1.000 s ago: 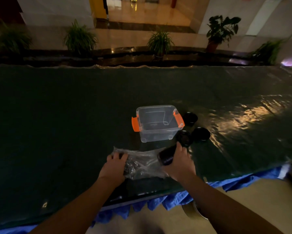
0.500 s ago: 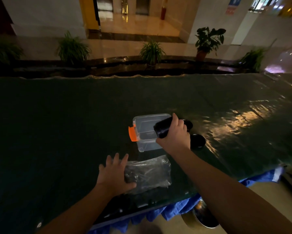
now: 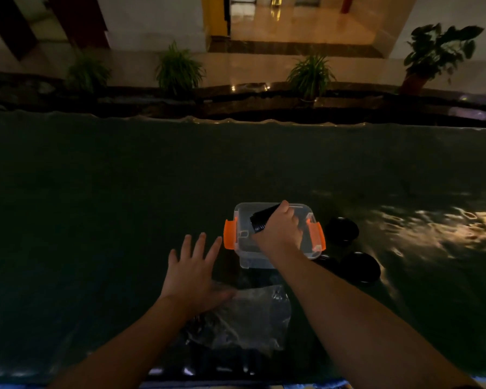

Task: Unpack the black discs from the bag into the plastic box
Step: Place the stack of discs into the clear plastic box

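A stack of black discs (image 3: 263, 220) is in the right hand (image 3: 278, 234), held tilted over the open top of the clear plastic box (image 3: 309, 249). The fingers (image 3: 285, 204) of that hand are curled round the stack, gripping it with one end poking out toward ten o'clock. The box has orange latches on its two short sides and stands near the middle of the dark surface (image 3: 95, 206); what lies on its floor is too dim to tell.

At about seven o'clock from the box, the left hand (image 3: 192, 272) is spread flat, fingers straight and fanned apart, holding nothing; its heel and thumb side lie at the upper left corner of the clear plastic bag (image 3: 253, 315). The bag lies crumpled near the front edge of the surface, at six o'clock from the box, with some dark shapes showing through it that I cannot make out.

At three o'clock from the box sits a black round piece (image 3: 343, 230), and at four o'clock a second one (image 3: 361, 268), with a third dark shape tucked just beside the box's corner. Glare from a lamp ripples on the surface farther out at three o'clock.

Beyond the far edge, at twelve o'clock, potted plants (image 3: 310, 74) line a dark ledge before a lit tiled floor.
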Available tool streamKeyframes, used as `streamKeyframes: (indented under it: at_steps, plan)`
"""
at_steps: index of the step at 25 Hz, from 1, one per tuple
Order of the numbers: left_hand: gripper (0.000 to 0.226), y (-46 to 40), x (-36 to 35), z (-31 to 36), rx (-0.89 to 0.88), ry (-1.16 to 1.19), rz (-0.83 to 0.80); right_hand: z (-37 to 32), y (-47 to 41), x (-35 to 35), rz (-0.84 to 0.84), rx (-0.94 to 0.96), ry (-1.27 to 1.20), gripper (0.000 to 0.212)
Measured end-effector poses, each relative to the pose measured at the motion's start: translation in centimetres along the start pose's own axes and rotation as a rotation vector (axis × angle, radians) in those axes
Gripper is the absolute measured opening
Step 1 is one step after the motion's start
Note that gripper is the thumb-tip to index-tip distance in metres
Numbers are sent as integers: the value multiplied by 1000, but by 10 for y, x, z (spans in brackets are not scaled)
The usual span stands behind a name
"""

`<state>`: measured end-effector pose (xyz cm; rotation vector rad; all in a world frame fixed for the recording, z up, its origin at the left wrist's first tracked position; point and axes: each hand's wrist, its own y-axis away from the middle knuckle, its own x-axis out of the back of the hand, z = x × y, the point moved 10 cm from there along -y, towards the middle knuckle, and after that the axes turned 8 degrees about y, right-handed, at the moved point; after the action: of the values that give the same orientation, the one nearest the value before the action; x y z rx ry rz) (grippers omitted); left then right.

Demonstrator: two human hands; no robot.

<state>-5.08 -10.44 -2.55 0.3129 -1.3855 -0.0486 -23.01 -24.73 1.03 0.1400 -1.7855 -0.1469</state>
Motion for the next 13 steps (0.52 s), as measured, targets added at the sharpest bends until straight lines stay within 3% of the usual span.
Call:
streamKeyframes:
  at_steps: [5,13]
  plan:
    - [130,-18,-4,3,32,-3,-5,2,-19,-29,-93,-38,-68,122]
    - [115,-43,-8,21,-117,43,-25,2,-31,-69,-289,-161,-92,123]
